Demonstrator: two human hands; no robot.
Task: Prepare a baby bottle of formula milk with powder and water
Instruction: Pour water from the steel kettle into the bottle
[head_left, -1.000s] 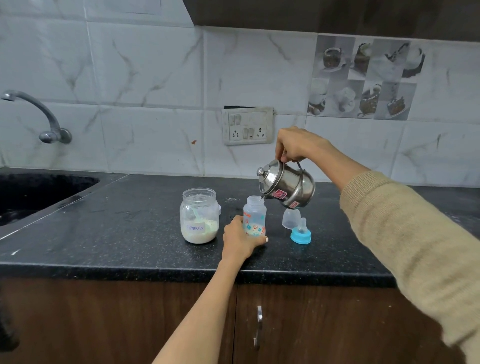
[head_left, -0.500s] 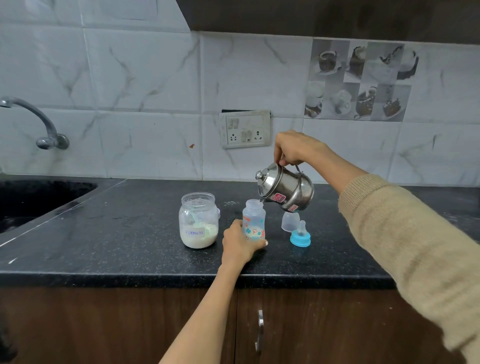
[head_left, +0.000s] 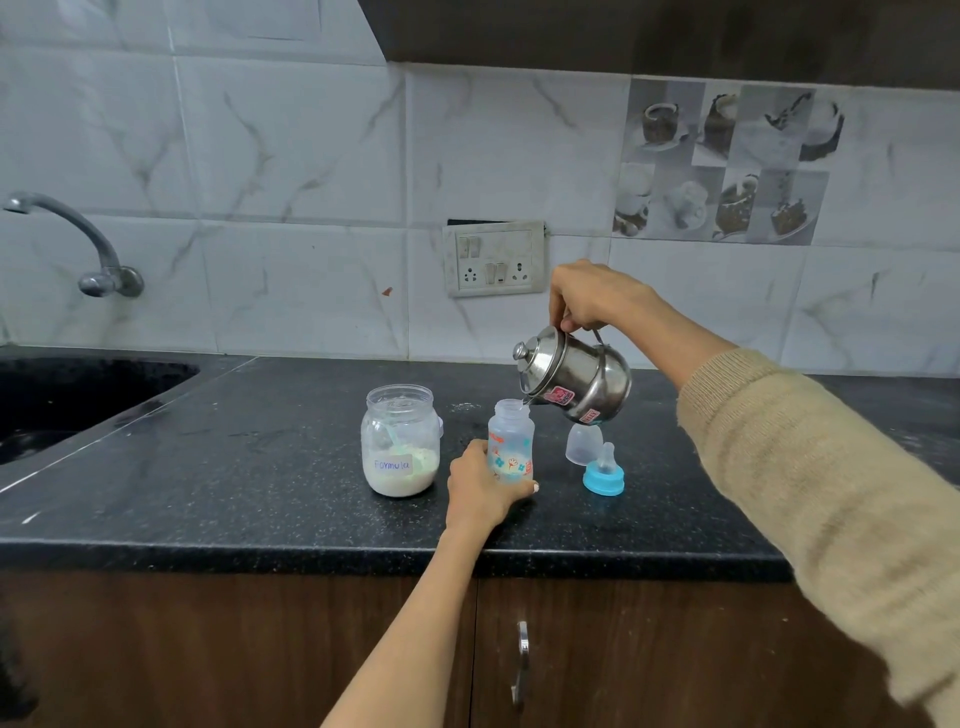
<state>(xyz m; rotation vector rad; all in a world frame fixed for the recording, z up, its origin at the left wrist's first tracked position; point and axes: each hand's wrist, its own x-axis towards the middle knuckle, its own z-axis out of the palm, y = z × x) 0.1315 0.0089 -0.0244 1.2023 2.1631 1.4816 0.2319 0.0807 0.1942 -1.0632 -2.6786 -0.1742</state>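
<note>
I see my left hand (head_left: 480, 486) curled around the lower part of the baby bottle (head_left: 511, 441), holding it upright on the black bench (head_left: 234, 467). Above and to the right of it, my right hand (head_left: 589, 299) grips the handle of a steel kettle (head_left: 576, 376), tipped so its spout sits at the bottle's open mouth. Just left of my left hand stands the open formula jar (head_left: 400, 441), partly filled with pale powder, a scoop inside. Right of the bottle, below the kettle, lie a clear cap (head_left: 583, 444) and the blue teat ring (head_left: 603, 475), side by side. Far left of my hands, the sink (head_left: 78, 395) and tap (head_left: 78, 244).
</note>
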